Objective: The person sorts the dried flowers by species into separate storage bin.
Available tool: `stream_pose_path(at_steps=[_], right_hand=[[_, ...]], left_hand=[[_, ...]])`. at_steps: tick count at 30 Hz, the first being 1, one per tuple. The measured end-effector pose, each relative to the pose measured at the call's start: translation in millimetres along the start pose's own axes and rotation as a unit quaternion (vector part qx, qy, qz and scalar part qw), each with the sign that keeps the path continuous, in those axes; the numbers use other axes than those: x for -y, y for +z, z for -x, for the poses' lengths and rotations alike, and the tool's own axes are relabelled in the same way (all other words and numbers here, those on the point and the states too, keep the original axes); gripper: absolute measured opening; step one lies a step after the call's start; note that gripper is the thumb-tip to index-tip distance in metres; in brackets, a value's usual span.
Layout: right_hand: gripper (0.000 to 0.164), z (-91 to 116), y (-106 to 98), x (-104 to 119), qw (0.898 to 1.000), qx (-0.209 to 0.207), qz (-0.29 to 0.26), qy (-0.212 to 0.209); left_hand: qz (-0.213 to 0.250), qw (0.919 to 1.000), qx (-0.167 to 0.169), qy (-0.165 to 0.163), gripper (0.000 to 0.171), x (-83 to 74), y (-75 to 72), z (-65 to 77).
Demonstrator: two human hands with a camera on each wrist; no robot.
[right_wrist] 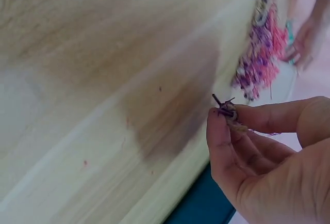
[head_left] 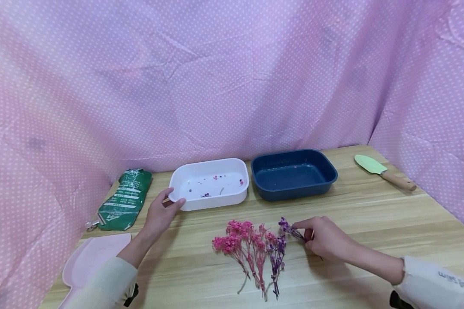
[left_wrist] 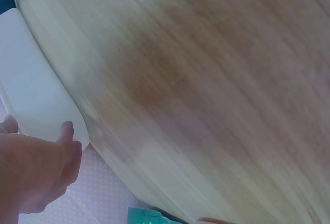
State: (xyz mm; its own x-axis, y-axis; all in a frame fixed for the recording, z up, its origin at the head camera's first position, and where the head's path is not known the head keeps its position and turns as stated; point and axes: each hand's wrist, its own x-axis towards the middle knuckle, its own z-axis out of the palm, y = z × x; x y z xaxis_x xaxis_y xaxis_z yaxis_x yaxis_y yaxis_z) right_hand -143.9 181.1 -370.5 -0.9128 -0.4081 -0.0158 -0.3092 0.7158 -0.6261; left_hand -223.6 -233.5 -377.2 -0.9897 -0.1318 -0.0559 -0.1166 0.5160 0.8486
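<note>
Left hand (head_left: 158,217): grips the near-left corner of a white, round-cornered, smooth plastic tub (head_left: 216,201); light steadying pressure should suffice
Pink dried-flower bunch (head_left: 244,230): frothy blossoms on thin, twiggy stems, flat on the pale wood-grain bench (head_left: 197,266)
Right hand (head_left: 326,239): pinches a purple dried-flower sprig (head_left: 289,229) by its stems, right of the bunch; a gentle stem grip should spare the brittle heads

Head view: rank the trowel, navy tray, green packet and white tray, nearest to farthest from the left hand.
1. White tray, touching the left hand
2. Green packet, on the hand's left
3. Navy tray, right of center
4. Trowel, far right
</note>
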Motion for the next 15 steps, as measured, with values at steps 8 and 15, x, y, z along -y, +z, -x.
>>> stream_pose_path(at_steps=[8,15], right_hand=[[0.049,-4,-17,-1,0.996,-0.018,-0.080,0.030],[0.051,-13,-19,5,0.983,-0.006,-0.166,0.082]], left_hand=[[-0.003,1.0000,0.001,0.004,0.074,0.6,-0.8,0.3],[0.000,1.0000,-0.002,0.005,0.072,0.8,0.6,-1.1]])
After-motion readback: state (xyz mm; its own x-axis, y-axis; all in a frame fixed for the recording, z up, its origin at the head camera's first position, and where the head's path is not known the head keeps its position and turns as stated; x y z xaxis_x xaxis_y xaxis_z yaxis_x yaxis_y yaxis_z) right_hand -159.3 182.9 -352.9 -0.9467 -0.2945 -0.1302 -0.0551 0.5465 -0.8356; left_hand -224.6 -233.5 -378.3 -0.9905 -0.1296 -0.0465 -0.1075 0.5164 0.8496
